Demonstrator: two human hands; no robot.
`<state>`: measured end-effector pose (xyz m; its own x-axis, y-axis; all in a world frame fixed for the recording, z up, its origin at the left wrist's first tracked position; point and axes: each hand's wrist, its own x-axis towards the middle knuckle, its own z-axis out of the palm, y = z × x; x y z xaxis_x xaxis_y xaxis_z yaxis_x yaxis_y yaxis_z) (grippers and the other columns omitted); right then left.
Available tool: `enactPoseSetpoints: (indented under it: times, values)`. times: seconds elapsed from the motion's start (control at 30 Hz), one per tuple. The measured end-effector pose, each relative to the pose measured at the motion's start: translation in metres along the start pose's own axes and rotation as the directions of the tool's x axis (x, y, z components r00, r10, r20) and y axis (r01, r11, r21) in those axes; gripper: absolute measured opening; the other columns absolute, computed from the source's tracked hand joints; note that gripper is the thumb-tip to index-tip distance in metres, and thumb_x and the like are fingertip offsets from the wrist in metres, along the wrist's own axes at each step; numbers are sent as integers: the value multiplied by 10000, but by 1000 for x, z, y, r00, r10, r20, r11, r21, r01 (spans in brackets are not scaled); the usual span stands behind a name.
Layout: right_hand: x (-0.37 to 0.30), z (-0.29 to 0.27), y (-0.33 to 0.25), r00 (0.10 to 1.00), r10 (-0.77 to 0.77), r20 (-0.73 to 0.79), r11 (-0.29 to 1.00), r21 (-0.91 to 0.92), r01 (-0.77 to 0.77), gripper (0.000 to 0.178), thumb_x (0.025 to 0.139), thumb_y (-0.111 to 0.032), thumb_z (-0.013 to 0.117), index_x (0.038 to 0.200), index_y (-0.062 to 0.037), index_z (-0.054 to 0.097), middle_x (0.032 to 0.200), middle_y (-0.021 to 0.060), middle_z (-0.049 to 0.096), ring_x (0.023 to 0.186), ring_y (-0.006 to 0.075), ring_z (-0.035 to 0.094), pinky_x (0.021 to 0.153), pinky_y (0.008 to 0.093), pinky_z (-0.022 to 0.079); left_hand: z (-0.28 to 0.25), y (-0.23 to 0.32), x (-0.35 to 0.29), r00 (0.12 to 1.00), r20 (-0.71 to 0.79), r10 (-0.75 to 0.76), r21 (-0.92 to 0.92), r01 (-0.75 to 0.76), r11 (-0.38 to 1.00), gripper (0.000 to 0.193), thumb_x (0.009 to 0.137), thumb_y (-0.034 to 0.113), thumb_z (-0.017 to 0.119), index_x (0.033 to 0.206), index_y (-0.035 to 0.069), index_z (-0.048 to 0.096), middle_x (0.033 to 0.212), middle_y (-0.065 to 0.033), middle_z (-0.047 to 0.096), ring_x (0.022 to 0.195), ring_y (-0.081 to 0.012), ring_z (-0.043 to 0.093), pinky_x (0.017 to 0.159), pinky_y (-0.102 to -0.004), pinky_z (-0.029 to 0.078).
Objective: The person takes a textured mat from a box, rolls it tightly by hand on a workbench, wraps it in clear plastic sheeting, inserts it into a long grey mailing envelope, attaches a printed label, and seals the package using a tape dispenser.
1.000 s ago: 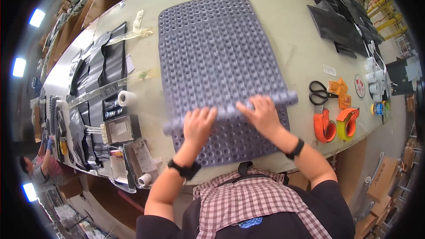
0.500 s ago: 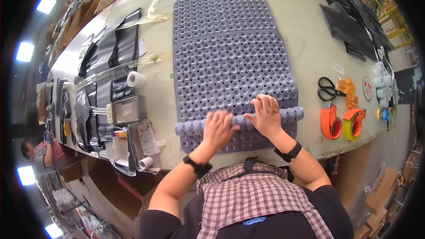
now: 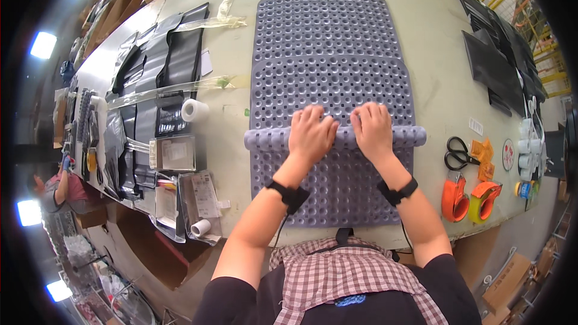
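Note:
A grey-purple bath mat (image 3: 331,81) with rows of round bumps and small holes lies lengthwise on the table before me. Its near part is wound into a crosswise roll (image 3: 265,139). My left hand (image 3: 312,135) is curled over the roll left of its middle, fingertips on the far side. Close by on the right, my right hand (image 3: 374,132) grips the roll in the same way. Between roll and table edge, a flat dimpled mat surface (image 3: 337,189) shows underneath. Another mat section (image 3: 325,21) extends beyond a crosswise edge at the far end.
Black plastic bags (image 3: 180,54), a white roll (image 3: 194,110) and small boxes (image 3: 173,153) lie to the left. At right are black-handled scissors (image 3: 459,153), two tape dispensers (image 3: 454,200), white rolls (image 3: 530,147) and more black bags (image 3: 490,66). Another person (image 3: 60,189) is at far left.
Both hands have moved away from my body, taking the roll with them along the mat. More of the surface underneath shows on the near side. The whole view has shifted slightly.

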<state>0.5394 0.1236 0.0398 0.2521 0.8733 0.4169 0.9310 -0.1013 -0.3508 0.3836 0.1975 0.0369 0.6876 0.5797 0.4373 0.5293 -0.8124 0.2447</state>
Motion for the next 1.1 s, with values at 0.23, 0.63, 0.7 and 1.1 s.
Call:
enactPoseSetpoints:
  times: [0.23, 0.63, 0.7, 1.1]
  values:
    - [37, 20, 24, 998, 38, 45, 995, -94, -34, 209, 858, -299, 541, 868, -95, 583, 860, 71, 560, 869, 264, 529, 714, 377, 438, 5, 3, 22, 999, -20, 26, -90, -28, 996, 291, 769, 336, 616, 948, 113, 564, 954, -66, 511, 904, -262, 483, 787, -381, 382]
    - [37, 3, 18, 929, -233, 286, 960, -82, 266, 640, 566, -153, 787, 1157, -136, 542, 1023, 45, 572, 941, 226, 558, 803, 363, 439, -23, 11, -9, 959, 167, 229, -66, -221, 973, 496, 683, 250, 693, 1122, 93, 522, 1078, -106, 532, 1020, -293, 504, 896, -411, 406]
    - [16, -4, 9, 932, -271, 242, 954, -65, 294, 575, 611, -145, 743, 1151, -140, 546, 1004, 45, 577, 926, 220, 560, 798, 354, 437, -46, 33, -87, 846, 375, 379, -279, -287, 916, 521, 662, 342, 707, 1086, 96, 532, 1109, -119, 515, 1038, -266, 491, 857, -394, 408]
    - [-125, -42, -62, 936, -266, 231, 962, -6, 275, 483, 664, -61, 629, 1137, -148, 575, 1003, 63, 585, 912, 215, 564, 780, 356, 436, -69, 29, -212, 959, 238, 153, -122, -127, 984, 276, 652, 167, 639, 924, 124, 616, 946, -36, 564, 909, -208, 564, 703, -314, 496]
